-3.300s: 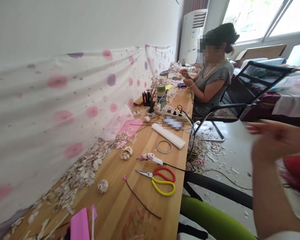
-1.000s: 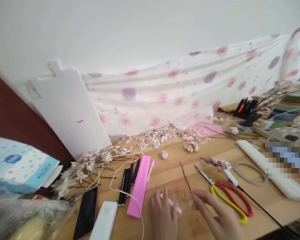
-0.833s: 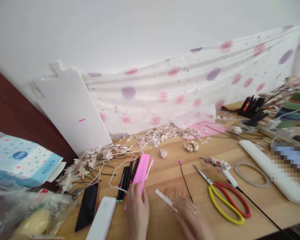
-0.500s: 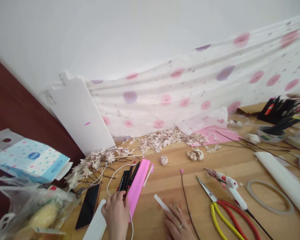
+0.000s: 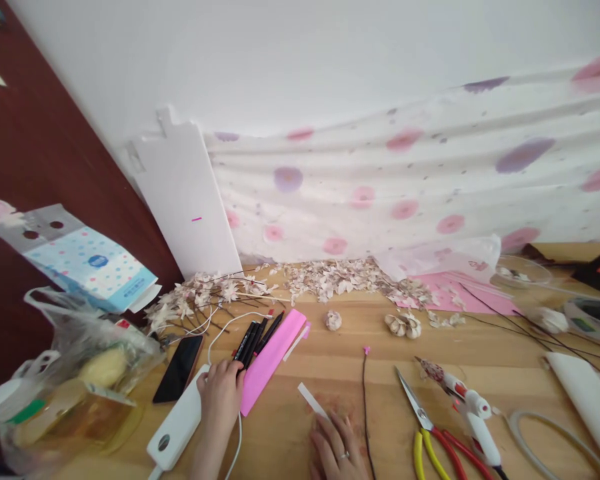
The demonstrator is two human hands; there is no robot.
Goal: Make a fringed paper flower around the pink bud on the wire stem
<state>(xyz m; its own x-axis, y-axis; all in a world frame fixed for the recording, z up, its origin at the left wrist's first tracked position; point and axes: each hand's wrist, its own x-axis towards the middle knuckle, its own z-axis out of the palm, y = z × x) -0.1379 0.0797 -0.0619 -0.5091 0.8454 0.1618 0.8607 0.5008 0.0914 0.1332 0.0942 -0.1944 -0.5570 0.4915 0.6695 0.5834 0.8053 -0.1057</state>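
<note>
My left hand (image 5: 221,393) reaches to the near ends of several black marker pens (image 5: 250,343). Its fingers are curled and appear to grip one marker; the fingertips are partly hidden. Right beside them lies a long pink paper strip (image 5: 274,363). My right hand (image 5: 337,450), with a ring on one finger, rests low on the table, its bent fingers on the end of a narrow white paper strip (image 5: 310,400). To its right is a thin dark stem (image 5: 365,400) with a small pink tip. Scissors (image 5: 423,417) with red and yellow handles lie further right.
A hot glue gun (image 5: 467,407) lies beyond the scissors. Garlic bulbs (image 5: 403,325) and dry peelings (image 5: 335,280) lie behind. On the left are a white power strip (image 5: 177,423), a phone (image 5: 179,369) and a plastic bag (image 5: 93,333). A wooden table (image 5: 290,440) carries everything.
The view has swung left, so the table things appear shifted. My left hand stays at the markers, and my right hand still rests on the white strip.
</note>
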